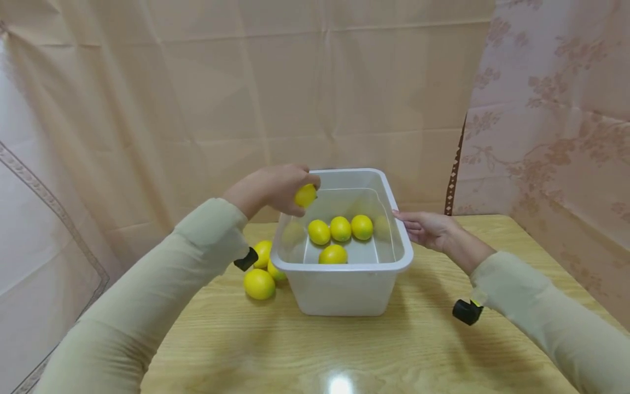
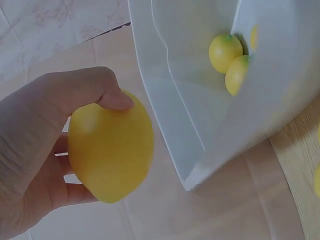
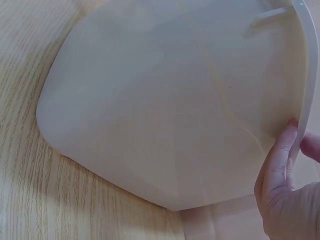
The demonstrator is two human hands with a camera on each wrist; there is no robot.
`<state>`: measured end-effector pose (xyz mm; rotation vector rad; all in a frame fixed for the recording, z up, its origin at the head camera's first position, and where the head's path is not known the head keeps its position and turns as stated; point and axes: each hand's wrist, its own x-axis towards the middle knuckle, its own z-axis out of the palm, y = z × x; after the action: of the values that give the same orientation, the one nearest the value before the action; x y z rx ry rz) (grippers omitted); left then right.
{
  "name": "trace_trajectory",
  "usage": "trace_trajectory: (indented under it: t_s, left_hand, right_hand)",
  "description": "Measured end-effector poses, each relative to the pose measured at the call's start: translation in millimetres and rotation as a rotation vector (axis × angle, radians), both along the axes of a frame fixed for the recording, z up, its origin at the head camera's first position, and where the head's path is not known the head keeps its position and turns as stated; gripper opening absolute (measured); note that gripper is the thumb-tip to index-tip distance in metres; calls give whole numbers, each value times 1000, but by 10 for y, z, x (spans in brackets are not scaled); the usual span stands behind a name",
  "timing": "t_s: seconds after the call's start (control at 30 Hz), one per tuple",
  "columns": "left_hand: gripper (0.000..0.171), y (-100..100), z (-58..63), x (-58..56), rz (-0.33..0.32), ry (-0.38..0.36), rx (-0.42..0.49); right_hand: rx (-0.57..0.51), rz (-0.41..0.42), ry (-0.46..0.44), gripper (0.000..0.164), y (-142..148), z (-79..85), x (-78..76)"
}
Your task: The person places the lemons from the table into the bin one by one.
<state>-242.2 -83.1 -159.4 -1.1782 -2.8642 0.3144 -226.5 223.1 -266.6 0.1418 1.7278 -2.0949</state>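
Observation:
A yellow lemon (image 1: 305,196) is gripped in my left hand (image 1: 278,189), over the left rim of a white plastic bin (image 1: 342,293). In the left wrist view the thumb presses on the near side of this lemon (image 2: 112,150), with fingers behind it. My right hand (image 1: 430,230) pinches the bin's right rim; the right wrist view has its fingers (image 3: 280,155) against the outer wall just under the rim. Inside the bin, several lemons (image 1: 340,229) lie on the floor, one of them (image 1: 333,255) nearer the front wall.
Several more lemons (image 1: 259,284) lie on the wooden table (image 1: 236,339) against the bin's left side, one partly hidden by it. Beige curtain cloth (image 1: 369,87) hangs behind the table, and a patterned cloth (image 1: 556,109) hangs at the right.

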Motion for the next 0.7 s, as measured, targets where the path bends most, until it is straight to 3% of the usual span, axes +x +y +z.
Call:
trace_trajectory:
  t_s: [0.23,0.47,0.7]
  left_hand:
    - [47,204,-37,-94,-17,-19,-41]
    - [48,314,-161,-222,-28,-46,-42]
    - [52,353,-264,-283,-3,-101,-16]
  right_hand:
    - [-2,-12,14,9,-2,-9,18]
    - [-25,-17,13,9,-35,-21,27]
    - [-10,-34,3,25,-87,-45,46]
